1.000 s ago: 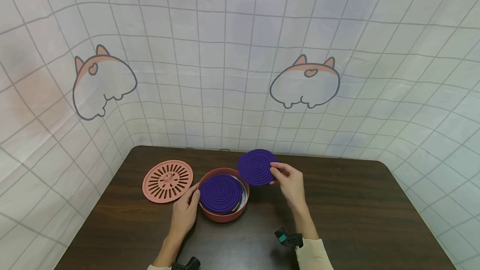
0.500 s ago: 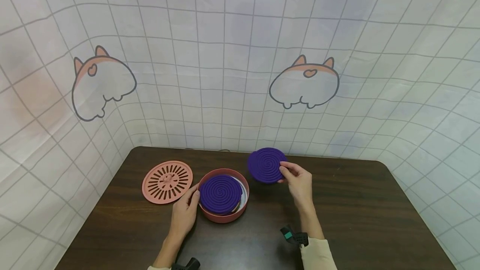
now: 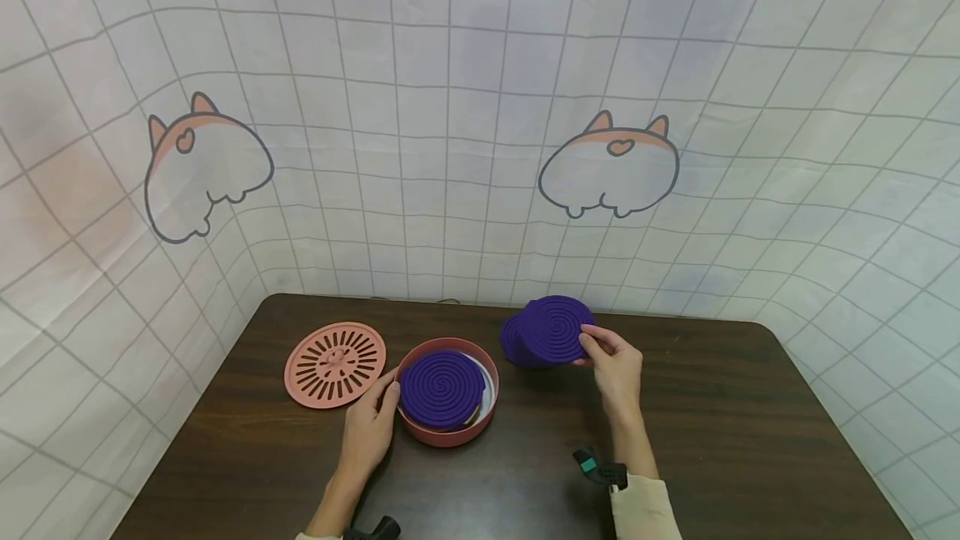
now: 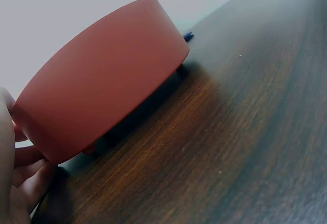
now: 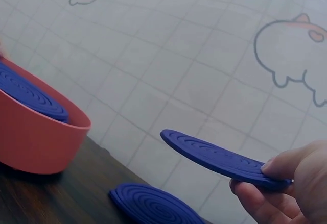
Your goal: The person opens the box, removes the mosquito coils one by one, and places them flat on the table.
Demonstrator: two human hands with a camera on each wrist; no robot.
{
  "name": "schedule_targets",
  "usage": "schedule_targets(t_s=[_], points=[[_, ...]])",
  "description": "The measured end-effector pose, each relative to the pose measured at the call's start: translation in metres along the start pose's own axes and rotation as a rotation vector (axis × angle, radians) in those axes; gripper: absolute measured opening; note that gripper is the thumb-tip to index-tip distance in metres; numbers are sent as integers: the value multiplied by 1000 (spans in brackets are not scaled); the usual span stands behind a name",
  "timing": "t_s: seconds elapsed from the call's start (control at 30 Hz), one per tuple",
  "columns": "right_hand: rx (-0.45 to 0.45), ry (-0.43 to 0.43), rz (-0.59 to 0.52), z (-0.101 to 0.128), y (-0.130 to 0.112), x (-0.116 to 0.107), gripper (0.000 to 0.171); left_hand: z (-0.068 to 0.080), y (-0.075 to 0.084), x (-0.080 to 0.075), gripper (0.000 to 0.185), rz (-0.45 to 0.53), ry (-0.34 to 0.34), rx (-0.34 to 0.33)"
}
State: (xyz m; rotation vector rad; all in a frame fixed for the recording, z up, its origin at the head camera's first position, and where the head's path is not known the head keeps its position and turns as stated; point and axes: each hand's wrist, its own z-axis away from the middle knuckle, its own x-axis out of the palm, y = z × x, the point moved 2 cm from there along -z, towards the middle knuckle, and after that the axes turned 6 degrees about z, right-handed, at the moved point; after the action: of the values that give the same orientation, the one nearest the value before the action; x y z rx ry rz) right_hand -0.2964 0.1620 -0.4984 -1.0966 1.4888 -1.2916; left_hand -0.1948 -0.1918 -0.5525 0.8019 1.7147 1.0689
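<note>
Pinching a purple coil in the right hand, a person is half hiding another coil beneath; left hand is resting open-fingered against the bowl.

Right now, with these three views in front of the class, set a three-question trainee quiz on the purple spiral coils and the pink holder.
1. True or false: the right hand pinches a purple coil above another coil lying on the table.
2. What does the left hand touch? A the slotted lid B the pink bowl C the table edge
3. Fill in: a coil in the bowl is coloured ____.

Key: 1 true; 2 B; 3 purple.
</note>
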Motion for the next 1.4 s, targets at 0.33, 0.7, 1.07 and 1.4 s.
schedule_targets(t_s=[0.33, 0.7, 1.07, 1.4], points=[[24, 51, 3, -9, 16, -12, 24, 0, 0, 0, 40, 0, 0, 5], [7, 84, -18, -10, 20, -20, 25, 0, -1, 0, 40, -7, 2, 9], [13, 116, 0, -13, 27, -28, 27, 0, -2, 1, 39, -7, 1, 13], [53, 152, -1, -16, 34, -34, 28, 0, -1, 1, 39, -12, 13, 19]])
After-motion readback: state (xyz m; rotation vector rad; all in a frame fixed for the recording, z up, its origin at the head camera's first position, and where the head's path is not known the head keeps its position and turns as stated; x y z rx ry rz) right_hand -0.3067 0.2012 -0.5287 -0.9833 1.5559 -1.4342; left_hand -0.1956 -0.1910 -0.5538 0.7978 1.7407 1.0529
